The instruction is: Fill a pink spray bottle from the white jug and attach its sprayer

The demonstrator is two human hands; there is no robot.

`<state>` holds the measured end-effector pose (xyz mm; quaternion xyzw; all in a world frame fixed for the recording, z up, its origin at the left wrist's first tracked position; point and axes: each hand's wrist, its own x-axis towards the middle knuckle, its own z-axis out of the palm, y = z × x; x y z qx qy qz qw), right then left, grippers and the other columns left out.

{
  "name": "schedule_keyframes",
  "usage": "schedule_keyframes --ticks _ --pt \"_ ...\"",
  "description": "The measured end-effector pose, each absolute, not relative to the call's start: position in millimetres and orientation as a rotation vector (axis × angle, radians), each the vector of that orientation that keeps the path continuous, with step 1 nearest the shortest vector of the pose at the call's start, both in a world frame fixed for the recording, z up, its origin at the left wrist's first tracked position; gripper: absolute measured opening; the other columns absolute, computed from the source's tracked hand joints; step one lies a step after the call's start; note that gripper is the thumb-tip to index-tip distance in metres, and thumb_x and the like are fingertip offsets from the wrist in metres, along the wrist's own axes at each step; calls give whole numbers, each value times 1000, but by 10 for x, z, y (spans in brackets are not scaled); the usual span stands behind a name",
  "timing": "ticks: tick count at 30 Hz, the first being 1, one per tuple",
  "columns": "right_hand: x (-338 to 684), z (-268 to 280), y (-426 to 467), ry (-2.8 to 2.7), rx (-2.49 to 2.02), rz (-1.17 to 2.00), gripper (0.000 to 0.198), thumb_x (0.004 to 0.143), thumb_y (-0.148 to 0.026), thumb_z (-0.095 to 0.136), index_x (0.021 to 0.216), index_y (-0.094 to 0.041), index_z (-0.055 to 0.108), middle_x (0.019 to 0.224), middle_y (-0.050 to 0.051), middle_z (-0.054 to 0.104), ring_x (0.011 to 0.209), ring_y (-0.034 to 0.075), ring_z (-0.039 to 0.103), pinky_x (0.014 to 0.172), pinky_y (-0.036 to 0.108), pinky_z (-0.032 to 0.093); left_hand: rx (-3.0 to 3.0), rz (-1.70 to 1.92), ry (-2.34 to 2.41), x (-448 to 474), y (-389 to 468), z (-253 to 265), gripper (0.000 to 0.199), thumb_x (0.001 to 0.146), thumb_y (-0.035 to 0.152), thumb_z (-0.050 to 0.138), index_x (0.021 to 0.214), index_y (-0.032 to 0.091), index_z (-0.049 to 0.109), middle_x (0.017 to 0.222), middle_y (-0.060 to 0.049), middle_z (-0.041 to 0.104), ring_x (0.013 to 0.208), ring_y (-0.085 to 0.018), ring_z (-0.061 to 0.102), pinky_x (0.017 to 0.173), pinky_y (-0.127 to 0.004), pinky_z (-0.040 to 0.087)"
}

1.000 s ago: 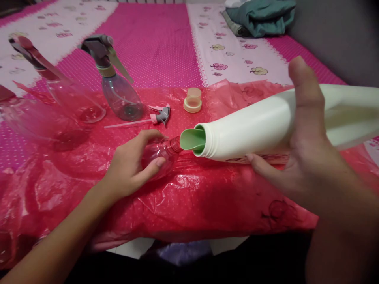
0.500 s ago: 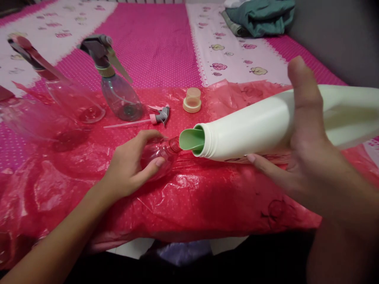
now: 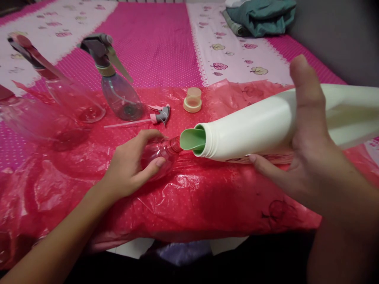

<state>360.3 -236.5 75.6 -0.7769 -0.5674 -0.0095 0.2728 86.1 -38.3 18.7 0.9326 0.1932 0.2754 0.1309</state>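
A small clear bottle (image 3: 161,154) was gripped by the left hand (image 3: 130,165), fingers curled around it, at 9 o'clock of the frame's centre on the red plastic sheet (image 3: 207,197). A white detergent bottle (image 3: 266,126), tipped nearly flat at 3 o'clock, was clasped by the right hand (image 3: 308,150), thumb over the top; its green spout (image 3: 192,140) was held just beside the small bottle's open neck. At 12 o'clock a cap (image 3: 192,100) was seen, and at 10 o'clock a spray bottle (image 3: 115,83).

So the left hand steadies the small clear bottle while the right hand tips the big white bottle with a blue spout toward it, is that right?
Not quite: the head view shows the spout is green, not blue. The left hand does steady the small clear bottle, and the right hand tips the big white bottle toward it.
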Motion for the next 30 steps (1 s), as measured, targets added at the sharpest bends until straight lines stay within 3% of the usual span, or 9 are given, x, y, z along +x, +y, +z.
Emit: schedule_keyframes --ticks 5,10,15,21,27,30 --pt "3596 776 -2378 -1570 -2112 -71 114 86 -31 62 179 -41 -2 139 14 45 135 42 55 127 79 34 2685 772 569 862 -390 197 33 110 47 51 135 26 56 124 -8 82 107 -30 82 86 -43 63" --pt "3597 781 -2376 -1553 -2120 -56 113 86 -31 59 179 -44 -3 140 13 45 127 38 58 120 75 45 2668 764 582 858 -385 208 33 109 47 52 135 28 57 124 -7 82 107 -30 82 86 -44 63" --pt "3607 776 -2361 -1572 -2088 -52 113 84 -31 60 179 -41 0 139 14 47 140 41 53 127 77 35 2664 752 585 852 -390 208 35 109 48 52 136 26 56 126 -8 81 109 -32 81 88 -45 62" --pt "3628 751 -2363 -1552 -2082 -37 117 80 -33 62 178 -47 -2 146 13 45 111 31 60 104 70 57 2677 759 578 859 -383 192 34 110 47 51 136 26 56 125 -8 81 108 -31 82 87 -44 62" --pt "3618 788 -2369 -1594 -2070 -37 110 87 -33 60 179 -43 0 146 14 46 142 42 53 129 77 32 2667 753 581 859 -383 209 34 109 48 52 135 27 57 124 -8 81 107 -30 82 86 -44 62" --pt "3628 796 -2372 -1548 -2067 29 110 87 -35 62 177 -50 1 142 13 47 134 41 59 117 77 48 2666 749 589 859 -384 205 34 109 48 52 135 27 57 125 -8 82 108 -30 81 87 -44 62"
